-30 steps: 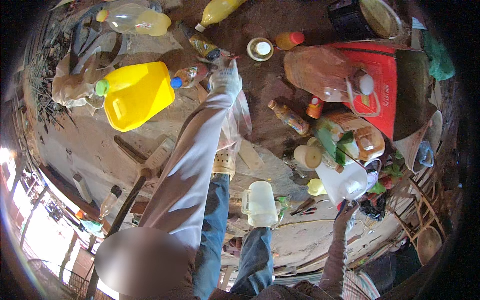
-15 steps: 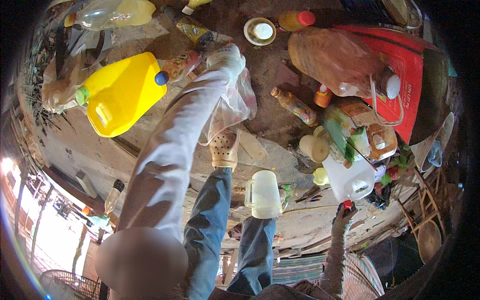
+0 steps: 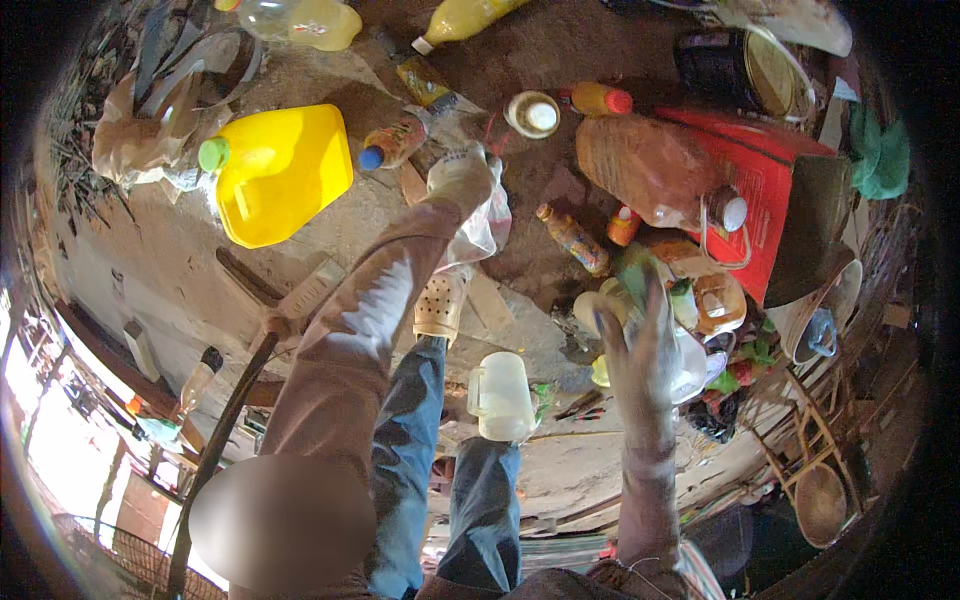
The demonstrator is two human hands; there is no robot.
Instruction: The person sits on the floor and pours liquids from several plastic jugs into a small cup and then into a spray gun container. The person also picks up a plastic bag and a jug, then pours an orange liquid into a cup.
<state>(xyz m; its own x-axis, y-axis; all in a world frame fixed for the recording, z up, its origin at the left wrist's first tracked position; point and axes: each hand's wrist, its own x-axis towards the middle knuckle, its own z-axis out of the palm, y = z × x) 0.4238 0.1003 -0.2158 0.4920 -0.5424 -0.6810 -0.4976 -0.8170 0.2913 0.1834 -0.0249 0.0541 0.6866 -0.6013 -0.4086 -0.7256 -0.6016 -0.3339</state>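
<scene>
My left hand [image 3: 462, 175], in a pale glove, is closed on the gathered top of a clear plastic bag [image 3: 473, 238]; the bag hangs beside a tan clog [image 3: 438, 303]. My right hand [image 3: 642, 340], smeared by motion, has its thumb apart from the fingers, and nothing shows in it. It is above a white jug [image 3: 690, 368] and hides part of it. Close to that hand lie a cream-coloured cup [image 3: 590, 313] and a brown bottle with a patterned label [image 3: 577, 243]. Left of the bag rests a blue-capped bottle [image 3: 393, 143].
A yellow jug [image 3: 285, 175] with a green cap lies at the left. A large brownish bottle [image 3: 640, 170] leans by a red container [image 3: 770, 185] at the right. A translucent pitcher [image 3: 503, 397] stands near my knee. A long wooden-handled tool [image 3: 225, 430] slants at the lower left.
My right hand has left the red cap of the white jug and moved up and left over the jug. My left hand keeps hold of the bag. The view has shifted; the long-handled tool now shows.
</scene>
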